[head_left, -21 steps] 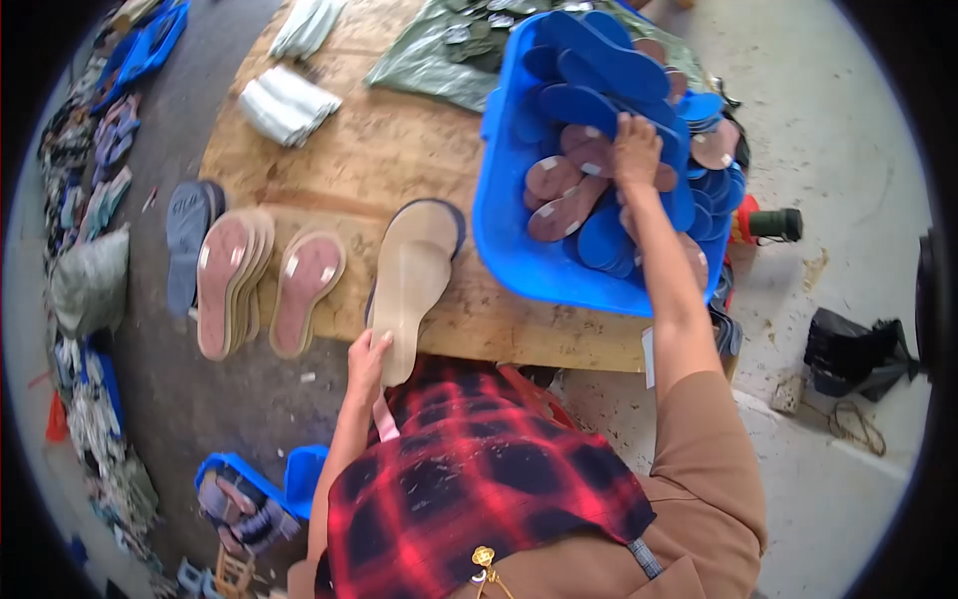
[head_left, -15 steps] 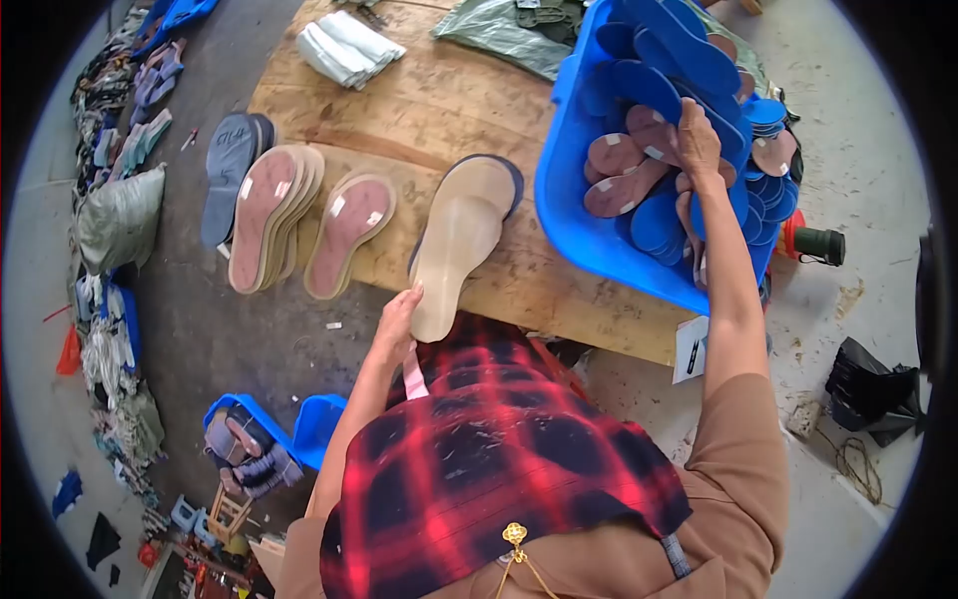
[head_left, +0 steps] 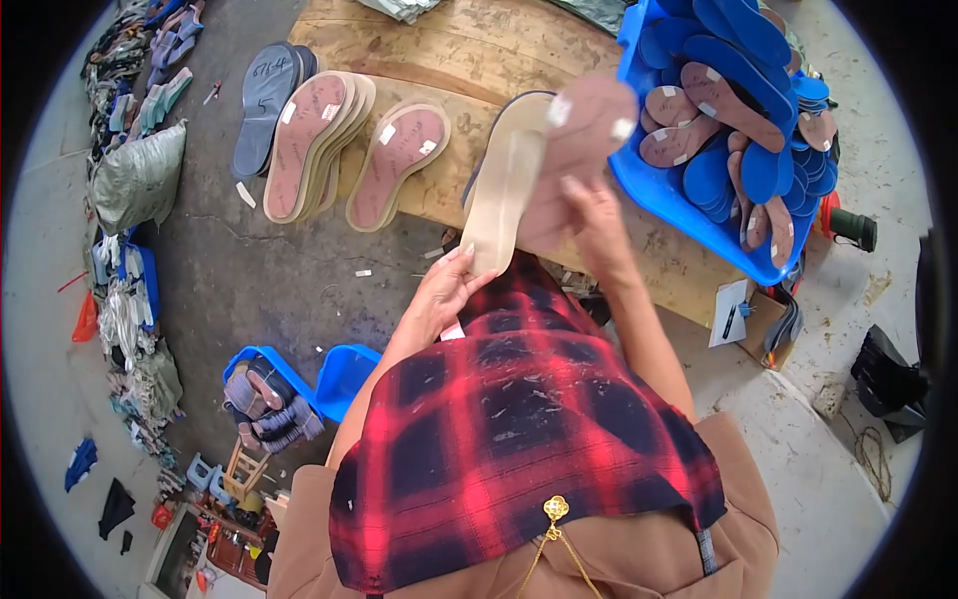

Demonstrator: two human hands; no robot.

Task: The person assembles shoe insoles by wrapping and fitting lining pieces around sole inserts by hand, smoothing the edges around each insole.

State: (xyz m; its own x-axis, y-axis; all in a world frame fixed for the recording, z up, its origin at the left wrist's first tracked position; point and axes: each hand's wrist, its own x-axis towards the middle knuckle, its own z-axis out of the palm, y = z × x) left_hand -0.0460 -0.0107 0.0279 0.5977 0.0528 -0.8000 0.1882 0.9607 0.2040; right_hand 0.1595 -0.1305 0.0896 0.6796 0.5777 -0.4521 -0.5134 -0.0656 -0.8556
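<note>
My left hand point(head_left: 444, 290) is closed on the narrow end of a beige insole point(head_left: 499, 190), which projects over the table's front edge. Under its far end shows the dark rim of another sole. My right hand point(head_left: 602, 230) grips a pinkish-brown insole point(head_left: 589, 125) with white stickers, blurred by motion. It is held just right of the beige piece and overlaps its edge in view; whether they touch I cannot tell. To the left lie a beige-and-pink insole pair point(head_left: 399, 150), a stack of similar insoles point(head_left: 309, 140) and dark grey soles point(head_left: 267, 105) with handwriting.
A blue bin point(head_left: 639, 185) full of blue and pinkish insoles stands on the right of the wooden table point(head_left: 449, 60). Beyond the table's front right edge are white paper with a pen point(head_left: 729, 317) and a cardboard box point(head_left: 768, 334). Blue containers point(head_left: 344, 379) stand on the floor at left.
My right hand has come out of the blue bin, bringing a pinkish insole left to the beige one. My left hand keeps its hold on the beige insole. The view has shifted.
</note>
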